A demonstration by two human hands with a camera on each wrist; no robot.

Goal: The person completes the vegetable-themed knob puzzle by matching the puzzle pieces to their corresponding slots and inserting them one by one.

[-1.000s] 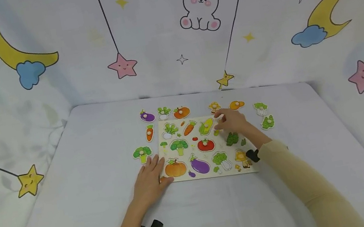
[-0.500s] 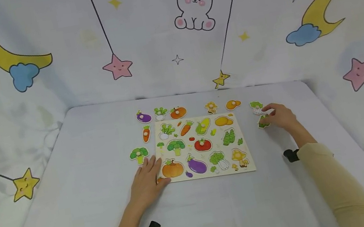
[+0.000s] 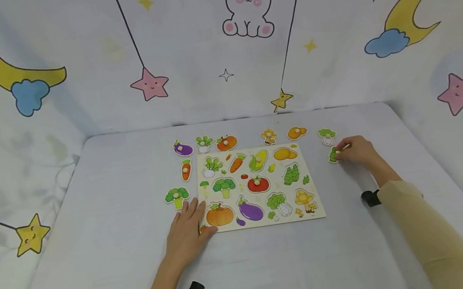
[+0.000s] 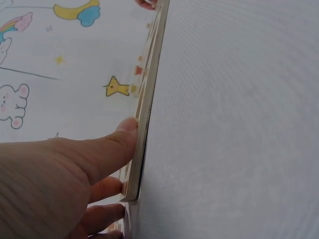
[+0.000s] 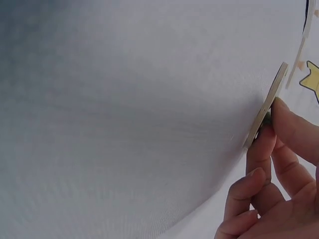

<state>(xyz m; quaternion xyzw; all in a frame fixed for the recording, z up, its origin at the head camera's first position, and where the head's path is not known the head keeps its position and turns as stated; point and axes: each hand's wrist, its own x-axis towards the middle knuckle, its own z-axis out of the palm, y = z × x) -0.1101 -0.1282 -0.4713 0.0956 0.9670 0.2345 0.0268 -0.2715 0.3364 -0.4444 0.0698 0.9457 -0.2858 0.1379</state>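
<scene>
My right hand (image 3: 360, 150) pinches a green vegetable puzzle piece (image 3: 332, 155) to the right of the board. In the right wrist view, thumb and fingertips meet at the back of this thin wooden piece (image 5: 269, 102), which stands tilted on edge with its printed face hardly visible. My left hand (image 3: 186, 232) rests on the front left corner of the vegetable puzzle board (image 3: 245, 222), fingers fairly straight. Its thumb (image 4: 112, 149) lies along the board's front edge in the left wrist view. A corn piece (image 3: 258, 161) and a tomato piece (image 3: 258, 184) sit in the board.
Loose pieces lie round the board: a cabbage (image 3: 327, 136), a potato (image 3: 296, 132), a mushroom (image 3: 269, 136), a pumpkin (image 3: 227, 143), a radish (image 3: 204, 144), an eggplant (image 3: 183, 148), a carrot (image 3: 186, 170) and a broccoli (image 3: 176, 197). A printed cloth wall (image 3: 183, 29) stands behind.
My right hand has moved from the board's upper right corner out to the green piece on the right and now pinches it. The left hand stays on the board's corner.
</scene>
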